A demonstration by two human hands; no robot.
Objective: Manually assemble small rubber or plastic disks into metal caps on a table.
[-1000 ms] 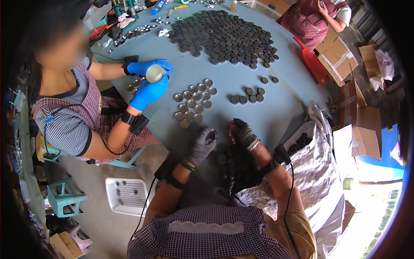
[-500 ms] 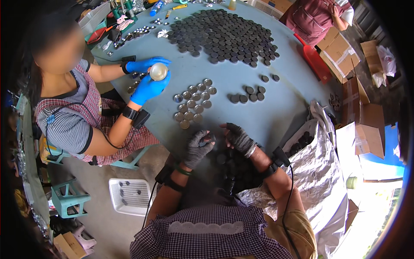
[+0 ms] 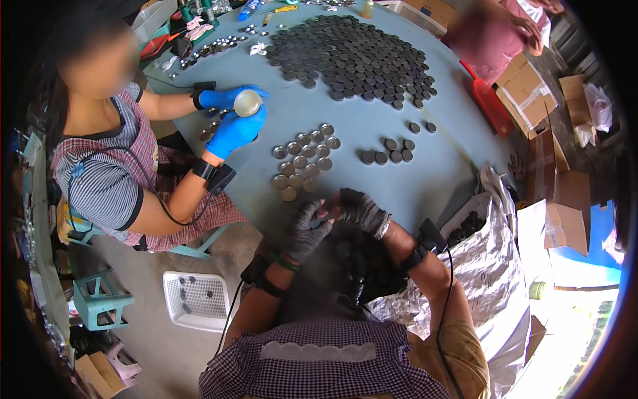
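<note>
My left hand (image 3: 307, 231), in a grey fingerless glove, has its fingers curled in front of my lap at the table's near edge. Beside it, my right hand (image 3: 363, 214) in a matching glove reaches across, its fingertips meeting the left ones. Something small and dark seems to sit between the fingers, but they cover most of it. Beneath the hands lies a heap of dark round caps (image 3: 372, 263), dim and partly hidden. Just beyond my left hand, shallow silvery round caps (image 3: 300, 161) are spread on the blue-grey table (image 3: 232, 179).
A co-worker's blue-gloved hands (image 3: 240, 126) hold a pale round dish (image 3: 247, 103) at left. Many dark caps (image 3: 352, 56) cover the far table, with a smaller group (image 3: 390, 151) nearer. A silvery sack (image 3: 478, 266) stands at right; a white basket (image 3: 196, 322) is on the floor.
My right hand has moved left and its fingers now meet those of my left hand. The view has shifted slightly. The co-worker still holds the pale dish.
</note>
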